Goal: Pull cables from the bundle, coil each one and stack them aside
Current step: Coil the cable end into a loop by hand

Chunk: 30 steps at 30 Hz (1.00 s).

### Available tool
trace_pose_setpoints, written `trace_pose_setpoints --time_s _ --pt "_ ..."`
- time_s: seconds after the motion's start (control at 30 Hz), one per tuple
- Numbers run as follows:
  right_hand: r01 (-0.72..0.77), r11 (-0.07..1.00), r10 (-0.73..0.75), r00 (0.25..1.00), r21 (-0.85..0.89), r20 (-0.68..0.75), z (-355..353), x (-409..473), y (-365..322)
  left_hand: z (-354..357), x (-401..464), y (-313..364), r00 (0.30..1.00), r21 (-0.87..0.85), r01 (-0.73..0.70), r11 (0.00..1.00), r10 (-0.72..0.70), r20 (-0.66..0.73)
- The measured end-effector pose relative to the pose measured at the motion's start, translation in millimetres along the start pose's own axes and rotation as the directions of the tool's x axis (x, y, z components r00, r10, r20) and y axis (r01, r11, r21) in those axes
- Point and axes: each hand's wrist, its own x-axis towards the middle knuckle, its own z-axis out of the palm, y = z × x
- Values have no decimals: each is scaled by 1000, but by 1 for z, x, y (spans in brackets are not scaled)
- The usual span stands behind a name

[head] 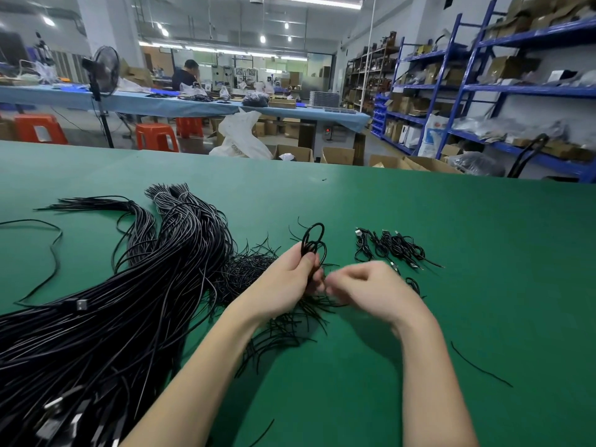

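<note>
One coil (312,243) stands upright in the left hand (290,279), pinched at its base above the worktop (419,317). Right hand (371,285), blurred, fingers curled beside it; its hold is unclear. Stack (392,248) lies just right, nearer the right hand; bundle (129,301) left.

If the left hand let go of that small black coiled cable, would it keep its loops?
Probably not: the small black coiled cable shows no tie, only the left hand pinching it. It looks thin and floppy, like the big black cable bundle draping flat on the green table.
</note>
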Motion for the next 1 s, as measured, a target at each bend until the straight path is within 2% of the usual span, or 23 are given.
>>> trace_pose_setpoints --time_s 0.07,0.13,0.23,0.3,0.37,0.63,0.77,0.83,1.0 --pt "78 951 -16 979 301 -203 -3 3 1 0 -1 1 997 -3 40 999 -40 71" --pt "103 904 -10 975 415 -221 0 6 2 1 -4 1 983 15 92 996 -93 156" --pt "16 849 28 997 528 -75 9 5 7 -1 -7 3 961 67 125 990 -138 241" --pt "-59 728 27 998 683 57 9 5 12 -5 -9 5 947 35 128 991 -133 292" --pt "-104 616 0 991 781 132 6 5 17 -9 -10 8 931 -5 130 991 -121 344" --pt "-62 694 -87 982 718 169 4 3 24 -12 -14 7 880 20 177 984 -168 444" --pt "-13 738 -86 990 675 113 5 5 25 -11 -13 4 888 0 239 971 -218 406" --pt "-9 739 -73 993 674 94 8 6 24 -8 -11 3 910 38 213 976 -213 356" --pt "10 719 -40 999 695 27 11 7 20 -6 -8 0 900 180 152 972 -212 382"
